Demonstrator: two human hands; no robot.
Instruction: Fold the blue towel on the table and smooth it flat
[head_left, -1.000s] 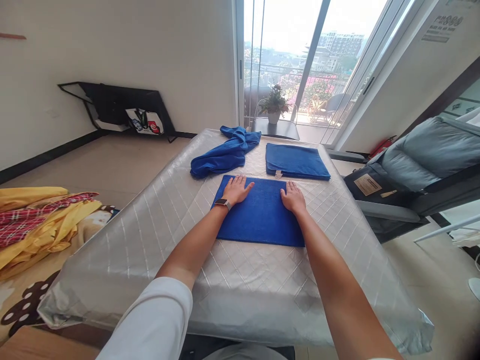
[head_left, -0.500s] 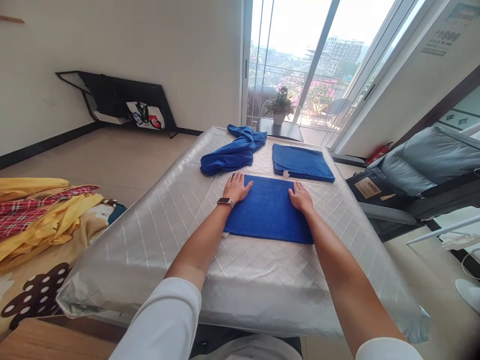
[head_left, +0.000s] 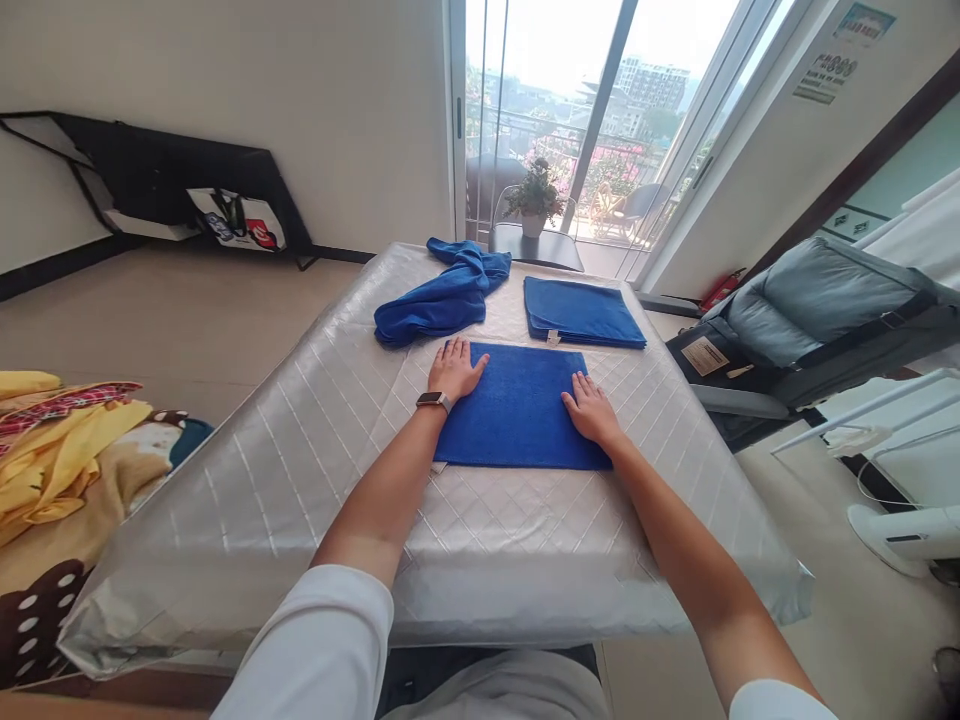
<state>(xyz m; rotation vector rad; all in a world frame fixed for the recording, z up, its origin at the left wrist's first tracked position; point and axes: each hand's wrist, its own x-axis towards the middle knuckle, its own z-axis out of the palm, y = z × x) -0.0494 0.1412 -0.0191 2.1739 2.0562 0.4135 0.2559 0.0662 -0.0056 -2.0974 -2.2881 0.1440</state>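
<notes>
A blue towel, folded to a flat rectangle, lies on the table in front of me. My left hand rests flat on its left edge near the far corner, fingers stretched out, a watch on the wrist. On the right edge lies my right hand, palm down with the fingers extended. Behind it to the right is a stack of folded blue towels with a small white tag at the near edge. A crumpled blue towel lies in a loose heap at the far left.
A silvery quilted cover drapes the table. A potted plant stands on a chair by the glass door. Yellow and plaid cloths are piled at the left; a grey padded chair stands at the right.
The view has shifted a little to the right. My right hand has slid slightly nearer along the towel's right edge; my left hand stays at the left edge.
</notes>
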